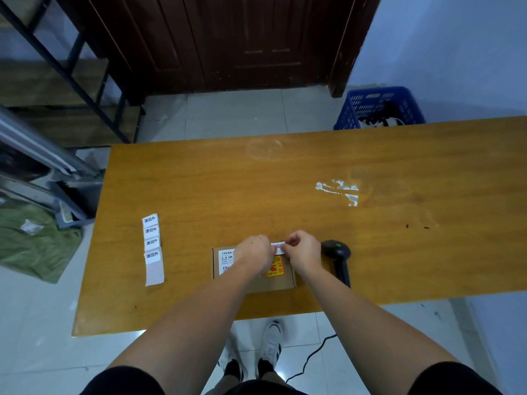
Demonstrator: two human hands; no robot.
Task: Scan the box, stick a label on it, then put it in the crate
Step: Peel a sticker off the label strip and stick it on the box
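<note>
hands [254,250] [301,248] pinch label [277,247] (print half hidden) over box [253,276] | crate [379,107]: contents unclear, table [199,181] cuts it

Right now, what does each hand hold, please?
Left hand: closed, pinching the left end of the label.
Right hand: closed, pinching the same label's right end, above the box.

box [278,280] top half-hidden by hands, label [278,248] print partly covered
</note>
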